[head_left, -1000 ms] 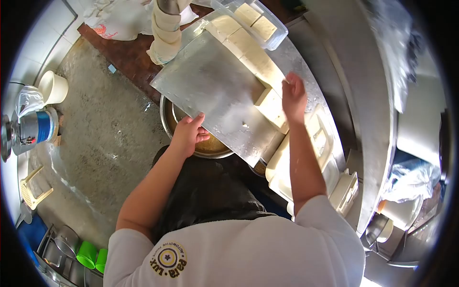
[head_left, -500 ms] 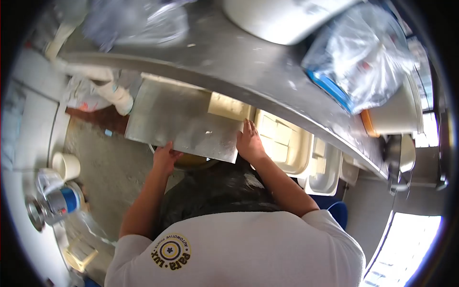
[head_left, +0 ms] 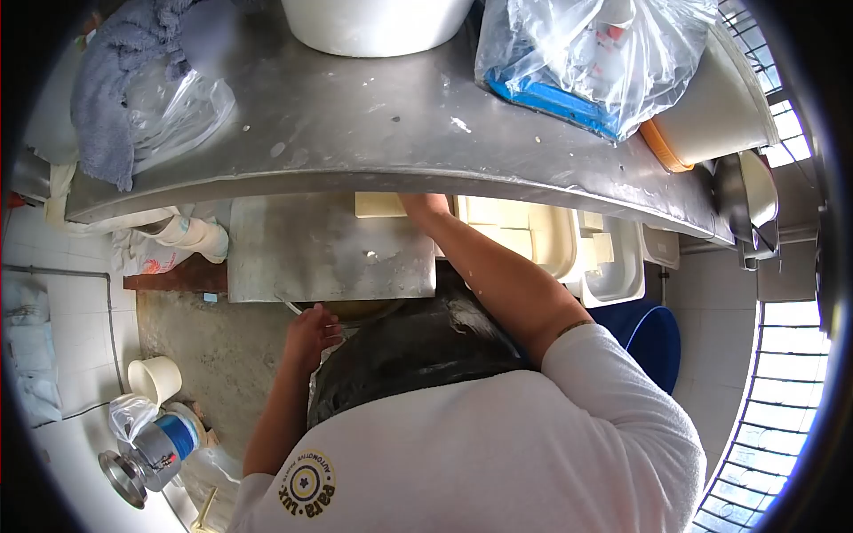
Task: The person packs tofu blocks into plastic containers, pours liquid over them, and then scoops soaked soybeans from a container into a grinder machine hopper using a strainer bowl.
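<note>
Our left hand (head_left: 313, 338): just off metal sheet (head_left: 306, 253)'s near edge, fingers parted. Right hand (head_left: 424, 205): beside pale block (head_left: 377, 205) upon it; fingers hidden, we cannot tell.

The shelf (head_left: 355, 133) is grey, speckled white. The towel (head_left: 102, 107) at ten o'clock is slate-blue. The tub (head_left: 715, 102) at two is white with an orange band (head_left: 664, 147). The metal sheet (head_left: 302, 249) at nine is silvery grey, the block (head_left: 378, 204) at eleven cream. At six the apron (head_left: 426, 355) is black, the shirt (head_left: 471, 444) white; its badge (head_left: 306, 482) at seven has yellow and navy rings. The barrel (head_left: 659, 346) at four is deep blue.
</note>
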The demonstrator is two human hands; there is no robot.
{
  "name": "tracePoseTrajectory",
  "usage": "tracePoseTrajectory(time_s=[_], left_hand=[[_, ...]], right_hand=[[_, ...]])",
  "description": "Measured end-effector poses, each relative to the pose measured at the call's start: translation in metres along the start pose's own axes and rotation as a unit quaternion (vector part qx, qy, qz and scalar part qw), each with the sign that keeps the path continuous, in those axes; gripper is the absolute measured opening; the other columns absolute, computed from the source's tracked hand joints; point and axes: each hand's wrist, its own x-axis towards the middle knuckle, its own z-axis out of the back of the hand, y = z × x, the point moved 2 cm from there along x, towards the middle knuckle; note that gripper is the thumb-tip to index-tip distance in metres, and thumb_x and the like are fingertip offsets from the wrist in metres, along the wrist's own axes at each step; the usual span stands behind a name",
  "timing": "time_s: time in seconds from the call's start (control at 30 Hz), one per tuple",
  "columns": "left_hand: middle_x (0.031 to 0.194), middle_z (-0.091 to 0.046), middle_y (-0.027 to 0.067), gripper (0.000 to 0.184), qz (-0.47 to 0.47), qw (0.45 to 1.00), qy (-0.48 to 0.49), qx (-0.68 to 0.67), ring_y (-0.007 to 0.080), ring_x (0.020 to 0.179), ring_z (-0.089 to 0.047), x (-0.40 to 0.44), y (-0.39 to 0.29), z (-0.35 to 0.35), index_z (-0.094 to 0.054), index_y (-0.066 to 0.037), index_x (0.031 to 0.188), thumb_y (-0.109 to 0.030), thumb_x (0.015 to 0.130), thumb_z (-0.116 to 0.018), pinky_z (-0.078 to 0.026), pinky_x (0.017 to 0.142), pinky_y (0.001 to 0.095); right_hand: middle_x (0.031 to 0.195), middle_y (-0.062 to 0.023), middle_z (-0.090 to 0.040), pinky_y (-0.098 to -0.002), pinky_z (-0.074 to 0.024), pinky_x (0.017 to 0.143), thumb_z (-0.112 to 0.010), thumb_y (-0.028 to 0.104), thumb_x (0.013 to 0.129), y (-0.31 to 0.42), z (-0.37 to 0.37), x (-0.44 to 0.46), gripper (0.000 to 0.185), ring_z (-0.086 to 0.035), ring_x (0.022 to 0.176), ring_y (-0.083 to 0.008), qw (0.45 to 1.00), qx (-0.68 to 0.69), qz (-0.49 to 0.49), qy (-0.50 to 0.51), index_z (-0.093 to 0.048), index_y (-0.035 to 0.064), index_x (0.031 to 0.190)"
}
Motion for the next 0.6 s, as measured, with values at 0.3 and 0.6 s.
tracePoseTrajectory(time_s=[0.3,0.6], left_hand=[[0.105,-0.068,0.0072,0.034,-0.038,0.984,0.049,0.164,0.0179,0.089,-0.066,-0.009,-0.025,-0.02,-0.063,-0.006,0.117,-0.036,0.102,-0.063,-0.055,0.074,0.0346],[0.105,-0.069,0.0196,0.036,-0.452,0.652,-0.066,0.605,0.0345,0.091,-0.068,0.058,-0.049,-0.107,-0.065,0.001,0.111,-0.031,0.096,-0.068,-0.055,0.081,0.0458]], right_hand=[[0.136,-0.008,-0.062,-0.0556,-0.047,0.1,-0.084,0.022,0.085,0.009,0.027,-0.022,0.061,-0.059,0.125,-0.0303,0.902,0.349,-0.253,0.042,-0.058,0.0103,0.139],[0.115,-0.0179,-0.072,-0.0389,-0.0549,0.09,-0.085,0.021,0.077,0.025,0.048,-0.057,0.052,-0.07,0.102,-0.03,0.99,0.122,0.008,-0.073,-0.067,0.002,0.122]])
